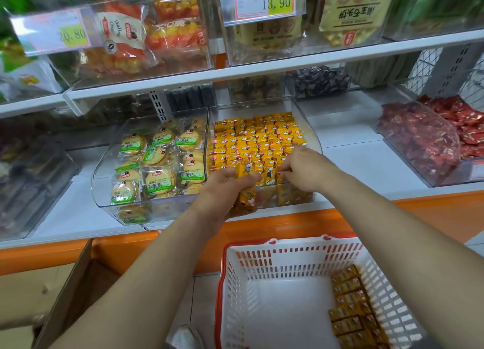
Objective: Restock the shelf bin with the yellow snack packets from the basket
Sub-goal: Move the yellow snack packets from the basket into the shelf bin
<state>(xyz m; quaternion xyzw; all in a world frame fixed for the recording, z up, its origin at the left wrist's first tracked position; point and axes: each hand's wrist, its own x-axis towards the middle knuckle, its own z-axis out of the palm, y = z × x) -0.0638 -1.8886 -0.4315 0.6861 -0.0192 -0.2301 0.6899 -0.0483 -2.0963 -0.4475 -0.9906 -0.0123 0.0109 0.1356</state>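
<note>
While left fingers grip yellow packets | right fingers curled, hold unclear

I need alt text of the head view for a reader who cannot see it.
The left hand grips a stack of yellow snack packets at a clear shelf bin; the right hand pinches one packet. Below, a white basket holds more packets.

Both my bare forearms reach from the near edge toward the far middle, drawing close together. My left hand curls round a stack of yellow snack packets. My right hand, just to its right, is knuckles-up, with curled fingertips pinching a single packet.
</note>
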